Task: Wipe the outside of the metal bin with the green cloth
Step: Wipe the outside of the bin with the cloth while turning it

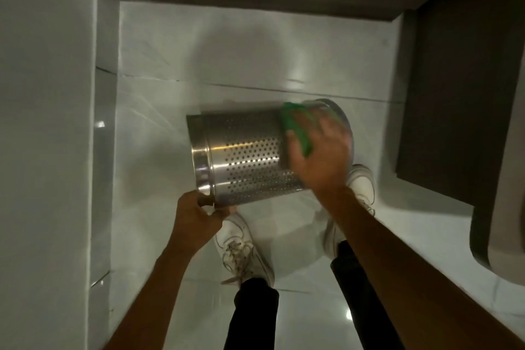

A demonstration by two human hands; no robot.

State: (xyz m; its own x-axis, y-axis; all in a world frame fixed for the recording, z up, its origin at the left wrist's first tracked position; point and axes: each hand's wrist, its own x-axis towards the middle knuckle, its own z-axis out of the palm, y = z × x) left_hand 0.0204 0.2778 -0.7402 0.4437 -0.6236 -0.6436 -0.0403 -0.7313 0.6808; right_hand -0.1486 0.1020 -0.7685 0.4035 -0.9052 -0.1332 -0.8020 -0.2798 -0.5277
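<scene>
The metal bin [244, 156] is held on its side above the pale tiled floor [159, 99]; it looks light, stiff and slick. The left hand [196, 219] pinches the edge of its banded end with curled fingers, a sound hold. The right hand [321, 150], fingers spread though blurred, presses the soft green cloth [295, 125] to the bin's other end. White shoes [238, 247] stand below the bin, a dark cabinet [454, 94] to its right

Glossy pale floor tiles [255, 51] catch small glints of light [350, 314] — white wall [42, 122] at the left, dark panel [454, 94] at the right.
</scene>
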